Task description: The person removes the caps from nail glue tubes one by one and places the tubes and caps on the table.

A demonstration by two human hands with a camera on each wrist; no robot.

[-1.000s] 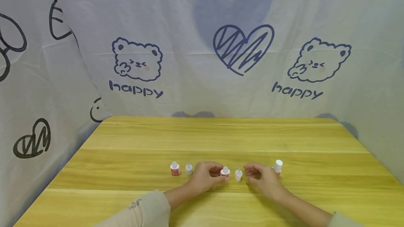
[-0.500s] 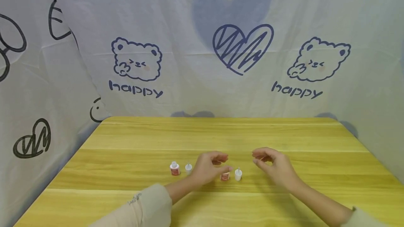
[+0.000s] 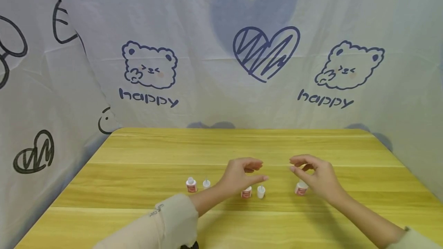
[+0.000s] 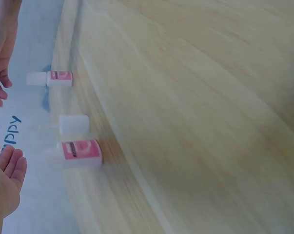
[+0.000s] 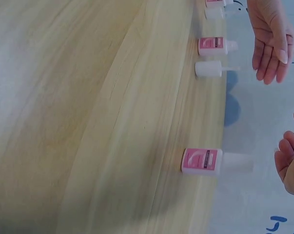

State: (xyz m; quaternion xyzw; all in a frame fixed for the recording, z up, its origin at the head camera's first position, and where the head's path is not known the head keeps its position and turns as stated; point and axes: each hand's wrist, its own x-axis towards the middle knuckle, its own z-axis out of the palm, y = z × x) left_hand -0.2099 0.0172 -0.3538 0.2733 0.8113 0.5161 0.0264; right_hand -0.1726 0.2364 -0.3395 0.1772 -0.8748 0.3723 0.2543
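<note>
My left hand [image 3: 243, 173] hovers above the middle bottle [image 3: 246, 192], a small white bottle with a pink label and no cap. Its fingers are loosely bent and hold nothing. Over the capped right bottle [image 3: 301, 189] is my right hand [image 3: 316, 172], also holding nothing, its fingers relaxed. In the right wrist view the capped bottle [image 5: 203, 161] stands upright below that hand [image 5: 290, 163]. A white brush cap [image 3: 261, 192] sits beside the middle bottle, its thin applicator pointing up. Farther left stands an uncapped bottle [image 3: 191, 185] with a similar brush cap [image 3: 206, 184] next to it.
The bottles and caps form a row across the wood-grain table [image 3: 221, 149]. Behind it hangs a pale cloth [image 3: 207, 87] printed with bears and hearts. My left sleeve [image 3: 180, 218] reaches over the front part of the table.
My left hand has left the middle bottle, rising and moving right. My right hand has moved up and to the right from beside the middle brush cap. The bottles and caps have stayed put.
</note>
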